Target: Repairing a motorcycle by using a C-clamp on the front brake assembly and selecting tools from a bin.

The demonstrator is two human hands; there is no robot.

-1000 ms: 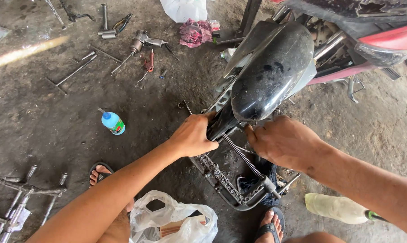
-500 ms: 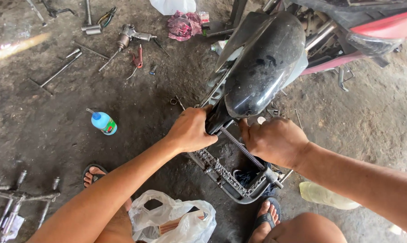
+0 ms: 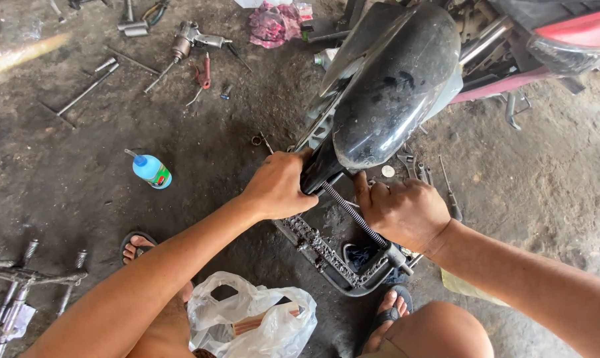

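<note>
A black motorcycle fender (image 3: 393,86) juts toward me over the dirt floor. My left hand (image 3: 278,185) grips the fender's lower left tip. My right hand (image 3: 400,211) is closed under its right side, next to a ribbed cable or spring (image 3: 353,215) that runs down to a metal end piece (image 3: 398,257). Below the hands lies a greasy metal frame with a chain (image 3: 326,255). What the right hand's fingers hold is hidden.
A blue bottle (image 3: 151,170) lies on the floor at left. An air wrench (image 3: 187,41), red pliers (image 3: 203,71) and rods lie at the top left. A white plastic bag (image 3: 253,318) sits between my sandalled feet. Metal parts (image 3: 21,278) lie at bottom left.
The view has shifted a little, so the floor tools sit higher in frame. Both hands stay on the fender's lower end, the right one slightly lower beside the cable.
</note>
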